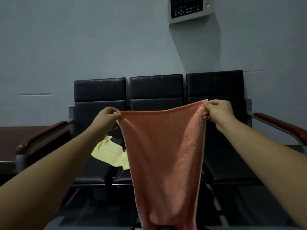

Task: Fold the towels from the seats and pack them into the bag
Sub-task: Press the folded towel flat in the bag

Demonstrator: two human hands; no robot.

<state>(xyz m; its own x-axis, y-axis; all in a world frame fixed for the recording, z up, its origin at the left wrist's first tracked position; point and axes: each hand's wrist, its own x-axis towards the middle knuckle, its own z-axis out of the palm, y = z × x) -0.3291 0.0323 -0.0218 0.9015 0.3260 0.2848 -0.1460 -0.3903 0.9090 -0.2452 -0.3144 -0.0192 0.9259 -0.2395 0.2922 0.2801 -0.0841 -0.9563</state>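
Two hands hold one orange towel [164, 155] up in the air in front of a row of three black seats [156, 90]. The left hand [108, 119] pinches the towel's upper left corner, fingers curled round the edge. The right hand [217, 112] pinches the upper right corner, thumb and fingers closed on the cloth. The top edge runs between the hands, slightly higher on the right. The towel hangs straight down from that edge, narrowing toward the bottom of the view; its lower end runs out of frame. A yellow towel [110, 154] lies crumpled on the cushion of the left seat, partly hidden behind the orange towel and the left forearm. Reddish-brown armrests [41, 135] bound the row at each end. A wall panel [189, 9] with buttons is mounted above the seats. No bag can be identified.
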